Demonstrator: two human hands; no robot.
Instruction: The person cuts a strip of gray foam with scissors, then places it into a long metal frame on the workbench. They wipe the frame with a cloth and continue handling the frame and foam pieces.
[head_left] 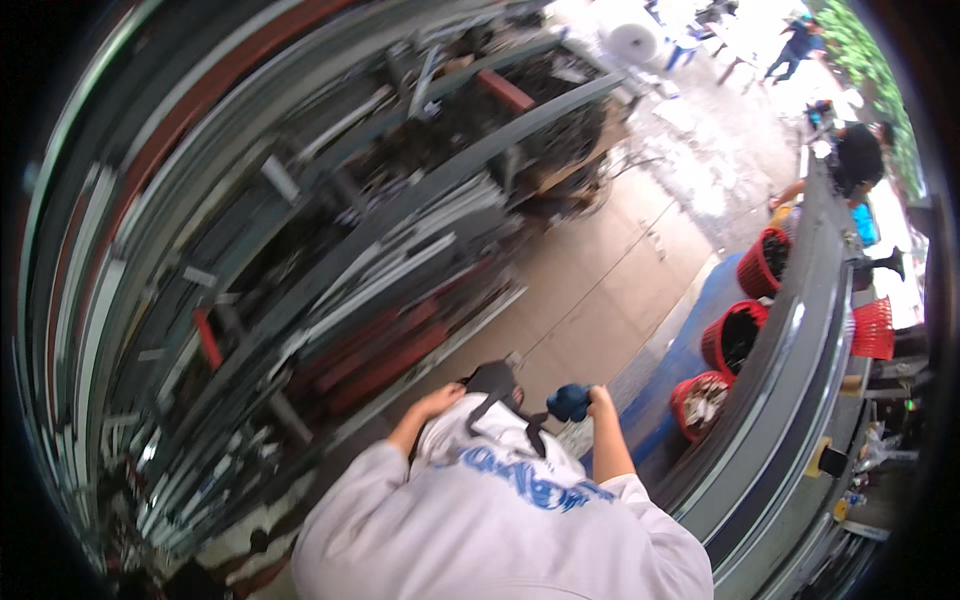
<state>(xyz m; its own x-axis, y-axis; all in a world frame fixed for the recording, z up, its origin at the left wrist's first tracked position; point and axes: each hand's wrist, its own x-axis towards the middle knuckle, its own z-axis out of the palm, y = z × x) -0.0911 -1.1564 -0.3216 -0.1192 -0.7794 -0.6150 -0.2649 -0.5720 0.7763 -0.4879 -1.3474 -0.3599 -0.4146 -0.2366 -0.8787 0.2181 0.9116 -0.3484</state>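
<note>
My right hand [598,400] is closed around a dark blue, rounded object [569,402] in front of my waist, right of the middle. Its kind does not show clearly. On the other side, my left hand [441,400] is close to the front of my white shirt [480,520], beside dark cloth [492,379]; its fingers are too small and blurred to read. A black strap [535,432] hangs over the shirt, above its blue print.
Racks of long metal profiles [400,240] fill the left. Along the right runs a long grey profile bench [780,400], with red baskets [735,338] beside it. Tiled floor [600,260] lies ahead. A person in dark clothes [858,160] is at the bench's far end; another person [797,48] is farther back.
</note>
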